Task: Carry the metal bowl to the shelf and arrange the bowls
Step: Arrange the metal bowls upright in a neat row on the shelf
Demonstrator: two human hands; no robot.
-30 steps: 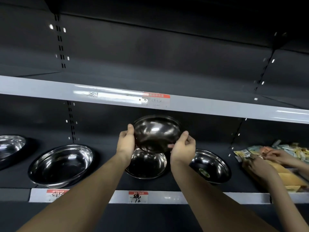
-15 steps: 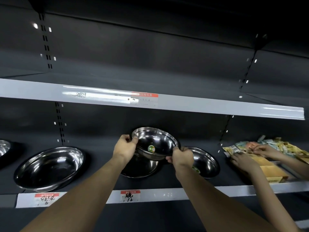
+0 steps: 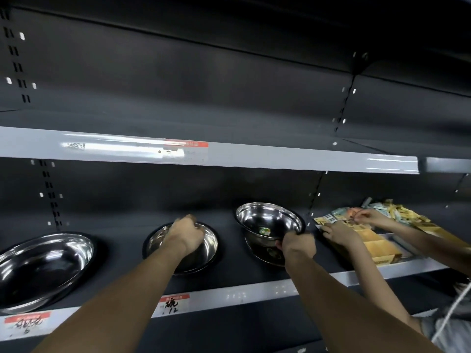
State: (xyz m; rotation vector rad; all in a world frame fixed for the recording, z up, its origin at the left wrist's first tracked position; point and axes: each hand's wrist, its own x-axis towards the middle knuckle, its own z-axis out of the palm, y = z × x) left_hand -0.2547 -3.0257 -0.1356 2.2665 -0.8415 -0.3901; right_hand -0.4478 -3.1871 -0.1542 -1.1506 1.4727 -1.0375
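Bowl tilted over another on the shelf

My right hand (image 3: 298,247) pinched the near rim of the bowl (image 3: 267,223), tipped above a second bowl (image 3: 265,253) toward the shelf's (image 3: 254,293) right end. My left hand (image 3: 184,234) reached into the middle bowl (image 3: 206,247), fingers curled; whether it gripped anything, I cannot tell.
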